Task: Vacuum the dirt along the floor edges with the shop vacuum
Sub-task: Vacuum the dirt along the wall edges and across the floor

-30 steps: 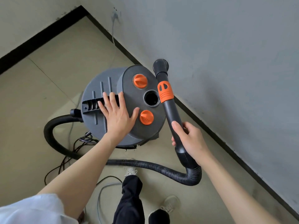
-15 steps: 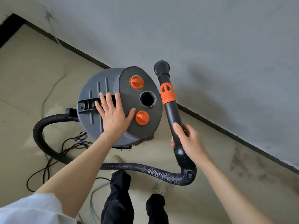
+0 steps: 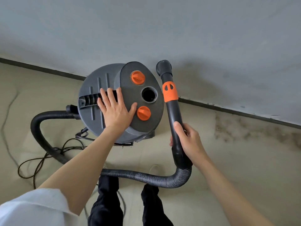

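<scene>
Dirt lies unvacuumed along the wall edge at right, so most work looks left. The right hand has its grip round the wand, nozzle raised; the left hand rests flat, fingers straight, on the vacuum.

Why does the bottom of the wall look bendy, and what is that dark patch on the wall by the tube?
Head view: the wide-angle lens bows the black baseboard, so it looks bent. Head view: the dark patch on the wall beside the vacuum wand looks like a soft shadow. Head view: the light is even, with no glare; the power cord looks slightly blurred.
</scene>
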Tool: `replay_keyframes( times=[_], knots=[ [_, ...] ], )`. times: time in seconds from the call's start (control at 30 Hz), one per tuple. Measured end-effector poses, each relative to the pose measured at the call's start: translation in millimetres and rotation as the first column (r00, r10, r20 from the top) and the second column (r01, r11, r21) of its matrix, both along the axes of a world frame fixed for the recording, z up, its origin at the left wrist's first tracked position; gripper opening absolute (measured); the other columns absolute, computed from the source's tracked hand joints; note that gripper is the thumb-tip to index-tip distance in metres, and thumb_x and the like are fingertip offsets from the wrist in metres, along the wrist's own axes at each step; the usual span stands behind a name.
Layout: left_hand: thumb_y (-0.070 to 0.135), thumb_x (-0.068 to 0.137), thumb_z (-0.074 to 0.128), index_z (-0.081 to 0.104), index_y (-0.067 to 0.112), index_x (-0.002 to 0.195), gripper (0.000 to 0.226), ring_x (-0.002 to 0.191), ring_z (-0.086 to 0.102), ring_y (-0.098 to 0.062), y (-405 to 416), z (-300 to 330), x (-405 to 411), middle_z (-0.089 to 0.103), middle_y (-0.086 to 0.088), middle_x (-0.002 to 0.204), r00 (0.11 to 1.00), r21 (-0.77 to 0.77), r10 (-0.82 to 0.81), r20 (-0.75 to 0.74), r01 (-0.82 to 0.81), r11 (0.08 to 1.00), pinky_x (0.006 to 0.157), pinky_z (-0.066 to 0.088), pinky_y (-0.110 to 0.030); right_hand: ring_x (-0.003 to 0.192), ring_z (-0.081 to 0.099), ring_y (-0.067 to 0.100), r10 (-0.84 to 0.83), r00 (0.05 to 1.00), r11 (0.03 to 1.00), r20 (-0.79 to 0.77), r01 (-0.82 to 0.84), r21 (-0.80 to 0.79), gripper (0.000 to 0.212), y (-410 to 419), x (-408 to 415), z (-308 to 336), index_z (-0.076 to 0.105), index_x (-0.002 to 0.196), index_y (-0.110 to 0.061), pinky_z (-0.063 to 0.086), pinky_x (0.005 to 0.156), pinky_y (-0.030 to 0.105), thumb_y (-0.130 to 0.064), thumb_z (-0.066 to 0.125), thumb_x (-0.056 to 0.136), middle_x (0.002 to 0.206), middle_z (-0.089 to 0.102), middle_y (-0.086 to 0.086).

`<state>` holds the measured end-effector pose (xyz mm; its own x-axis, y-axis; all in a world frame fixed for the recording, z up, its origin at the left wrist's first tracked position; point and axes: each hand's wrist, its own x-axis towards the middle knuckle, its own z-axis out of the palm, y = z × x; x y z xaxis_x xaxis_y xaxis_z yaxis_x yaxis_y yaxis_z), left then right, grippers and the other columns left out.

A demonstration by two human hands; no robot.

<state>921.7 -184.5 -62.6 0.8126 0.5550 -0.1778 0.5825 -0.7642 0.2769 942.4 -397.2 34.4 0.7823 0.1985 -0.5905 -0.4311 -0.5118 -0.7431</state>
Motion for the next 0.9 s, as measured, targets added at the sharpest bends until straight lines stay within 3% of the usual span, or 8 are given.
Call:
replay_keyframes(
  times=[0.27,0.5,0.7,0.9],
  knots=[
    [0.058,0.089,0.045,0.022,0.005,0.146,0.082,0.142,0.003,-0.044,-68,0,30,0.019,-0.025,0.15,0.99,0.03,-0.138,-0.033,0.139,0.99,0.113,0.005,-0.055,0.057,0.058,0.022,-0.118,0.993,0.992,0.001,0.118,0.047,0.028,-101,6,4,0.054,0.084,-0.009,0.05,0.059,0.033,-0.033,0.049,0.098,0.061,0.061,0.009],
    [0.061,0.091,0.037,0.009,0.01,0.15,0.082,0.144,-0.006,-0.037,-109,10,60,0.006,-0.019,0.154,0.961,0.001,-0.239,-0.139,0.241,0.97,0.116,0.002,-0.05,0.052,0.057,0.019,-0.159,0.987,0.986,0.0,0.159,0.041,0.032,-168,5,9,0.053,0.083,-0.01,0.05,0.054,0.031,-0.039,0.05,0.096,0.06,0.06,0.01],
    [0.037,0.097,0.044,0.005,0.017,0.152,0.07,0.146,-0.003,-0.029,-122,45,54,-0.003,-0.013,0.158,0.882,-0.237,-0.407,-0.238,0.354,0.905,0.118,0.008,-0.048,0.05,0.057,0.018,-0.159,0.987,0.987,0.0,0.159,0.001,0.039,-191,-8,29,0.055,0.091,0.001,0.051,0.058,0.036,-0.038,0.053,0.096,0.066,0.061,0.013],
    [0.023,0.097,0.046,0.016,0.01,0.15,0.062,0.144,0.014,-0.029,-167,88,-9,0.021,-0.016,0.153,0.911,-0.464,-0.403,-0.093,0.318,0.826,0.115,0.016,-0.04,0.05,0.058,0.017,-0.186,0.983,0.981,0.012,0.185,0.06,0.027,-187,-24,67,0.057,0.09,-0.007,0.052,0.057,0.033,-0.033,0.054,0.096,0.065,0.061,0.01]
  ],
)
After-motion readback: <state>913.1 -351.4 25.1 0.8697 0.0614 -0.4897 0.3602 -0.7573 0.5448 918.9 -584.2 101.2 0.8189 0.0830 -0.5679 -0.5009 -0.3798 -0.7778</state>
